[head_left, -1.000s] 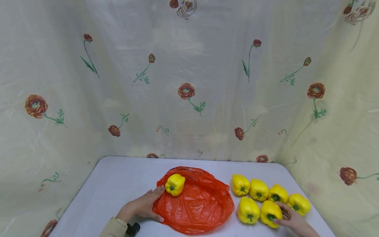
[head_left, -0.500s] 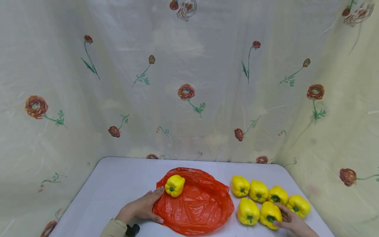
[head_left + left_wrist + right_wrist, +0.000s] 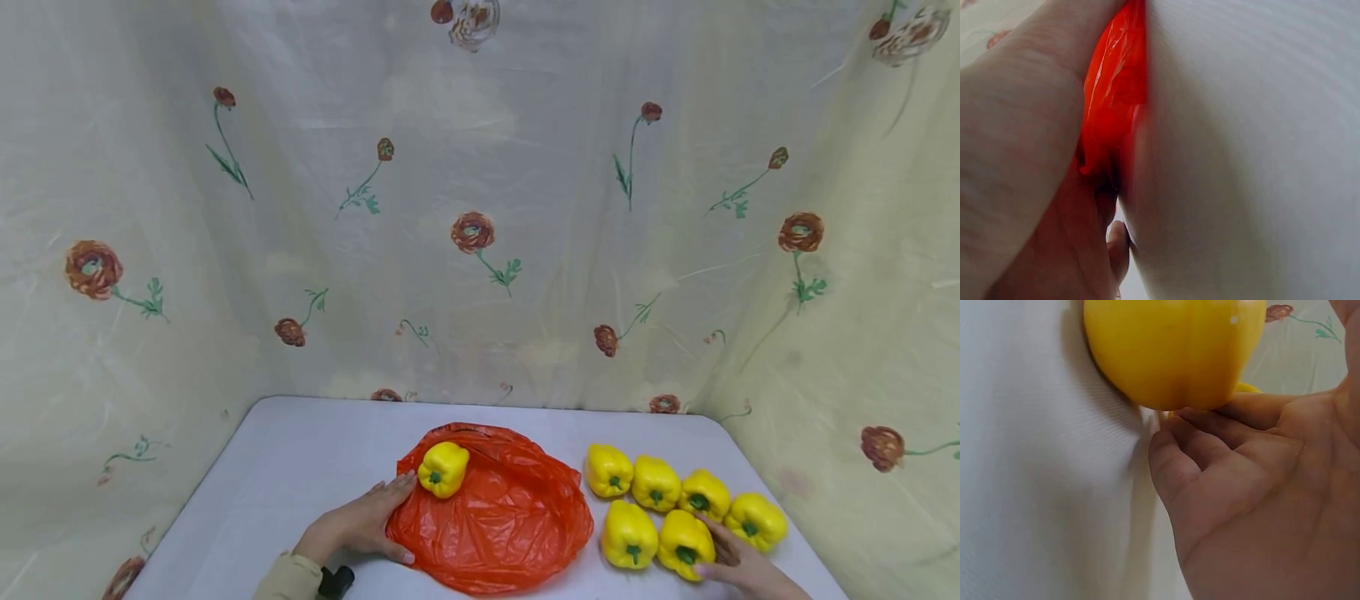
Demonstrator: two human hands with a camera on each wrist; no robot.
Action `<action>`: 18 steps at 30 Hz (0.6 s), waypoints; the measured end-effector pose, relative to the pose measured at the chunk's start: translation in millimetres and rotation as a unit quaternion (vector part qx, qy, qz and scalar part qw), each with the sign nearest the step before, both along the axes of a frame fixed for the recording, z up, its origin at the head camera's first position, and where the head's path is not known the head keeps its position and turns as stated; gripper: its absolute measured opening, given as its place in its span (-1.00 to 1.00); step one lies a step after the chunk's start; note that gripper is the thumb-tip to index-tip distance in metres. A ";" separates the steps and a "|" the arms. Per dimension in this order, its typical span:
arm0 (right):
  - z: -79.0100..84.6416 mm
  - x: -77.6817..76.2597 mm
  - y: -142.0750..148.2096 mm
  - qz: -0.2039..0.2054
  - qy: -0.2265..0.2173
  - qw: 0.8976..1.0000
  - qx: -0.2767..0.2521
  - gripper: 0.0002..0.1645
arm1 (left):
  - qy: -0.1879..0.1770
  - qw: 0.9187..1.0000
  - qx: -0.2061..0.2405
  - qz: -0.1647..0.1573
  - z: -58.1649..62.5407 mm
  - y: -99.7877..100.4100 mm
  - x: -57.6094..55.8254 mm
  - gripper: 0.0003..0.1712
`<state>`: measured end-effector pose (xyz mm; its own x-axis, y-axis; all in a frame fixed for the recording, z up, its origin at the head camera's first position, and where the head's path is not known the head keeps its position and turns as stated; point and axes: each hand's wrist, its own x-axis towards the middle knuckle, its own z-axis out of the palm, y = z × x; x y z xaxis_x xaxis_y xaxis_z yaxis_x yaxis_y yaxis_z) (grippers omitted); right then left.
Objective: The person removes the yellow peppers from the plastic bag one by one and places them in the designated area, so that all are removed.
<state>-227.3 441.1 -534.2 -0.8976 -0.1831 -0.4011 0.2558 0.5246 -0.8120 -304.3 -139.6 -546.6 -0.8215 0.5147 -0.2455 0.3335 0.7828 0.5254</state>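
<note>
A red plastic bag [image 3: 495, 517] lies spread on the table with its mouth up, and a yellow bell pepper [image 3: 443, 469] sits at its back left. My left hand [image 3: 360, 523] rests against the bag's left edge, fingers and thumb spread; the left wrist view shows red plastic [image 3: 1116, 87] beside the palm. At the right, my right hand [image 3: 738, 560] lies beside the front yellow bell pepper [image 3: 686, 544]. Its thumb is near the pepper's front, and loosely bent fingers touch its side. In the right wrist view this pepper [image 3: 1172, 350] overlaps the fingertips [image 3: 1163, 440].
Several more yellow bell peppers [image 3: 628, 534] stand close together on the right of the white table [image 3: 300, 450], most in a slanting back row. A flower-printed curtain [image 3: 480, 333] hangs behind and at both sides.
The right thumb has shifted slightly down along the front pepper. The left hand, bag and peppers stay where they were.
</note>
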 end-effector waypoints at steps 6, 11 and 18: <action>9.8 2.2 -0.9 0.031 0.017 0.999 -0.014 -0.03 | 0.004 1.000 -0.005 -0.006 0.0 -0.1 -0.7 0.38; 13.1 2.7 -2.3 0.023 0.021 1.000 -0.005 -0.07 | 0.005 1.000 -0.004 -0.006 -0.8 -0.1 -1.2 0.39; 20.9 1.6 -1.3 0.033 0.036 0.999 -0.002 -0.13 | 0.001 1.000 -0.003 0.001 -0.3 -0.1 -0.7 0.38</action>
<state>-225.7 439.7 -513.3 -0.9100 -0.2442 -0.3352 0.1615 0.5359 -0.8287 -304.9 -139.6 -547.0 -0.8232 0.5113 -0.2468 0.3332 0.7870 0.5192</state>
